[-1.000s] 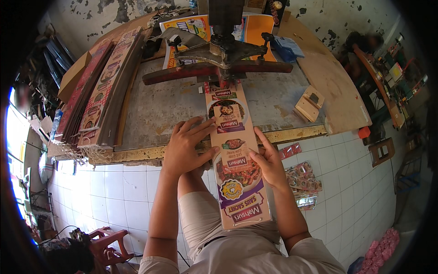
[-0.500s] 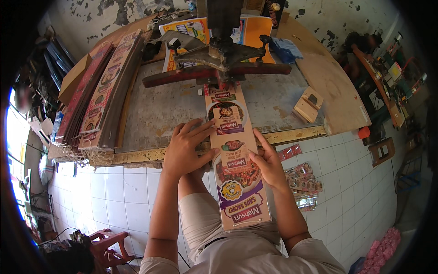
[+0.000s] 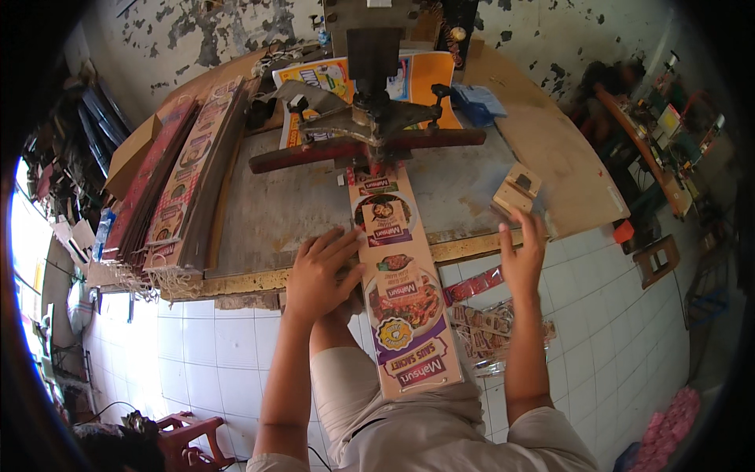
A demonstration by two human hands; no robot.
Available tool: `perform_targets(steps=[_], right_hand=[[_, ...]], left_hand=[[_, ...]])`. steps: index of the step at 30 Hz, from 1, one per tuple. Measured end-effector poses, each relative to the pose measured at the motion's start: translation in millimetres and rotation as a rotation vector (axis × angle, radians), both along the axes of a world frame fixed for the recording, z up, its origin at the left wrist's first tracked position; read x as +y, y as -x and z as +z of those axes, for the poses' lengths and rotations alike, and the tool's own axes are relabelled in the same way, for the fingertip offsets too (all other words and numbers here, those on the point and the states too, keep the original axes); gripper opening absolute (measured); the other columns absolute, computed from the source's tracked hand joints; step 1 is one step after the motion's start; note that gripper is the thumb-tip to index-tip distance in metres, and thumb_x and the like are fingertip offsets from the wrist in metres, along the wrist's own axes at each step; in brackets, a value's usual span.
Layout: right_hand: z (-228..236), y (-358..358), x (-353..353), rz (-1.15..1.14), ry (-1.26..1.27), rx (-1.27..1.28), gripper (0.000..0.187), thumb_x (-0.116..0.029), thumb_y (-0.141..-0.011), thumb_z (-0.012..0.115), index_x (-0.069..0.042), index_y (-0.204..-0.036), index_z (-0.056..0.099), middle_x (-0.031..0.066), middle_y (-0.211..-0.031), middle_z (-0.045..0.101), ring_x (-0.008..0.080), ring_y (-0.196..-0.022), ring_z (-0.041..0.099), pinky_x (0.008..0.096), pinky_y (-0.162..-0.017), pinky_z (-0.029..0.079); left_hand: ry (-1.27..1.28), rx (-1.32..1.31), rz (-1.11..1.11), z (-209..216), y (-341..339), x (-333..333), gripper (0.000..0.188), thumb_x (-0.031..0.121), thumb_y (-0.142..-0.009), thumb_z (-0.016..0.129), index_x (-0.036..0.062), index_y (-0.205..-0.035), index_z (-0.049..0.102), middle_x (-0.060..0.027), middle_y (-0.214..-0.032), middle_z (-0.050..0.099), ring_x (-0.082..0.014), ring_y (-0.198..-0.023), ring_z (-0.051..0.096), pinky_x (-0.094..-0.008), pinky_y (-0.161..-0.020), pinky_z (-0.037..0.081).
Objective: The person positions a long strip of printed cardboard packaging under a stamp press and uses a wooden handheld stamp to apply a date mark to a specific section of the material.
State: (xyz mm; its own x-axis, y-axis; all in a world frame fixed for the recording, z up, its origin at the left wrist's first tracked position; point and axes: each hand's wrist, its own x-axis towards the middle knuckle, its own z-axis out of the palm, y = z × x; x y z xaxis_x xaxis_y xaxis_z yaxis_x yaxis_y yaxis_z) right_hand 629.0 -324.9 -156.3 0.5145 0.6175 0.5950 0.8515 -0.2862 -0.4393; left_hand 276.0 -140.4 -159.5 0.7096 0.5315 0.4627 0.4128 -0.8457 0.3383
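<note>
A long printed cardboard strip (image 3: 405, 295) runs from my lap, across the table's near edge, to beneath a metal press (image 3: 373, 138) with red-edged arms. My left hand (image 3: 321, 271) rests flat along the strip's left side, fingers spread and fingertips at its edge. Away from the strip, my right hand (image 3: 522, 253) is raised with thumb and fingers apart, holding nothing. Its fingertips are at the near edge of a small wooden block (image 3: 517, 189) with a dark inset; whether they touch it I cannot tell.
Stacks of similar printed strips (image 3: 185, 177) with string loops lie at the table's left. Printed sheets (image 3: 432, 86) and a blue packet (image 3: 476, 106) lie behind the press. Bundled printed pieces (image 3: 487, 330) lie on the tiled floor. A red plastic stool (image 3: 193, 440) stands lower left.
My right hand has let go of the strip's right edge and moved right and up to the wooden block. The left hand stays beside the strip. The view has shifted slightly.
</note>
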Motion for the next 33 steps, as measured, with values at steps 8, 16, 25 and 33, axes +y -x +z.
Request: perform_targets(steps=[8, 16, 25, 33], right_hand=[[11, -77, 2, 0.087, 0.111, -0.157, 0.042, -0.024, -0.106, 0.078, -0.009, -0.144, 0.069, 0.0133, -0.141, 0.070, 0.0367, -0.134, 0.062, 0.0531, -0.117, 0.046], [28, 8, -2, 0.400, -0.126, 0.009, 0.046, -0.007, -0.092, 0.090, -0.007, -0.135, 0.075, 0.0131, -0.136, 0.074, 0.0359, -0.130, 0.067, 0.0479, -0.111, 0.055], [18, 83, 19, 0.871, 0.069, 0.112, 0.046, -0.019, -0.093, 0.091, -0.012, -0.136, 0.076, 0.0084, -0.144, 0.070, 0.0332, -0.133, 0.065, 0.0481, -0.112, 0.052], [33, 32, 22, 0.496, 0.029, -0.039, 0.035, -0.024, -0.102, 0.082, -0.010, -0.133, 0.076, 0.0100, -0.138, 0.072, 0.0346, -0.133, 0.063, 0.0527, -0.114, 0.046]], left_hand=[[-0.231, -0.067, 0.128, -41, 4, -28, 0.049, 0.011, -0.100, 0.066, 0.0148, -0.148, 0.072, -0.0024, -0.163, 0.067, -0.0298, -0.148, 0.062, -0.0511, -0.119, 0.046], [-0.280, -0.138, 0.291, -88, -4, -41, 0.062, 0.021, -0.090, 0.075, 0.0208, -0.152, 0.072, 0.0020, -0.167, 0.064, -0.0228, -0.157, 0.051, -0.0470, -0.127, 0.030], [-0.370, -0.183, 0.320, -94, -10, -37, 0.057, 0.020, -0.090, 0.075, 0.0178, -0.147, 0.077, 0.0020, -0.162, 0.068, -0.0242, -0.151, 0.057, -0.0448, -0.122, 0.036], [0.353, -0.929, 0.081, -38, 20, -65, 0.016, 0.020, -0.101, 0.067, 0.0085, -0.112, 0.069, -0.0124, -0.109, 0.074, -0.0282, -0.103, 0.068, -0.0502, -0.103, 0.048]])
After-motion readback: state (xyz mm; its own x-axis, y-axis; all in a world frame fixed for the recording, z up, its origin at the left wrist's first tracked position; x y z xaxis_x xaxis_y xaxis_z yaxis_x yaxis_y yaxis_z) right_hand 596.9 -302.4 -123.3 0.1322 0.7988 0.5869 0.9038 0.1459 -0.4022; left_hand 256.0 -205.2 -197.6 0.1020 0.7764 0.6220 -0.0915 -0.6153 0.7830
